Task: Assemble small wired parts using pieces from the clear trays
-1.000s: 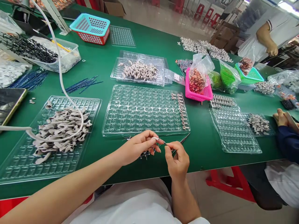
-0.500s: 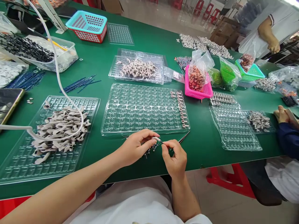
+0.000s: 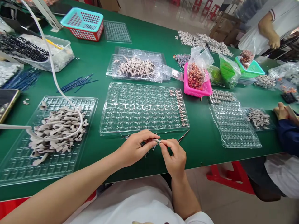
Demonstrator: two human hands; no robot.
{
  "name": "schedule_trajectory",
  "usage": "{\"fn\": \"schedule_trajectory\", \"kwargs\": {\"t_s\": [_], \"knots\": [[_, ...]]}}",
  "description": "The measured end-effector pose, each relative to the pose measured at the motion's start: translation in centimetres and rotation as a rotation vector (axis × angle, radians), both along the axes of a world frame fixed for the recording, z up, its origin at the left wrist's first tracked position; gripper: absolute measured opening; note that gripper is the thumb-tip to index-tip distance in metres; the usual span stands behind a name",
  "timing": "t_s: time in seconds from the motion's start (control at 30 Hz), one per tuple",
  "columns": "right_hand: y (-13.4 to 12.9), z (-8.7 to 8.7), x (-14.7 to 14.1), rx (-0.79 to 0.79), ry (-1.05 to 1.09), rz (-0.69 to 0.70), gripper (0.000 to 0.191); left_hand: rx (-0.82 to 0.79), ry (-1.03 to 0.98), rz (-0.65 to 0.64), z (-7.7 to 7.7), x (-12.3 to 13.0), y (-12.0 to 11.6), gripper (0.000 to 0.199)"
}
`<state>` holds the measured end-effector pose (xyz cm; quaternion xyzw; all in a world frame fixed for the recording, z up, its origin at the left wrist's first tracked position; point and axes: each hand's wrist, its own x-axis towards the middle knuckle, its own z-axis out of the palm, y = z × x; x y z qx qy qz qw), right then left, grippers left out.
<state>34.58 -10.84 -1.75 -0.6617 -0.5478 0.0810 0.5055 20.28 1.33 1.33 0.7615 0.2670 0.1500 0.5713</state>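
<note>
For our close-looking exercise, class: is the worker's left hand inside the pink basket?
No, the left hand pinches a small pale piece in front of the clear tray.

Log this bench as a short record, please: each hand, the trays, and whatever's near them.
Left hand: pinching a small pale grey curved piece
Right hand: thumb and forefinger together at that piece's other end; anything between them is hidden
Ahead: clear moulded plastic tray, small pale parts along its right side
Left: clear gridded plastic tray under a heap of grey hollow parts
Beyond right hand: thin dark pointed tool
Farther right: bright pink plastic basket holding a clear bag of coppery pieces
</note>
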Motion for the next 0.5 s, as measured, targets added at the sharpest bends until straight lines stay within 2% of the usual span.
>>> {"fn": "schedule_trajectory", "kwargs": {"t_s": [0.3, 0.5], "knots": [[-0.31, 0.08, 0.03, 0.055, 0.035, 0.035, 0.021, -0.185, -0.045, -0.003, -0.06, 0.13, -0.27, 0.02], [-0.45, 0.23, -0.04, 0.07, 0.069, 0.03, 0.02, -0.183, -0.059, 0.009, 0.12, 0.07, -0.29, 0.019]]}}
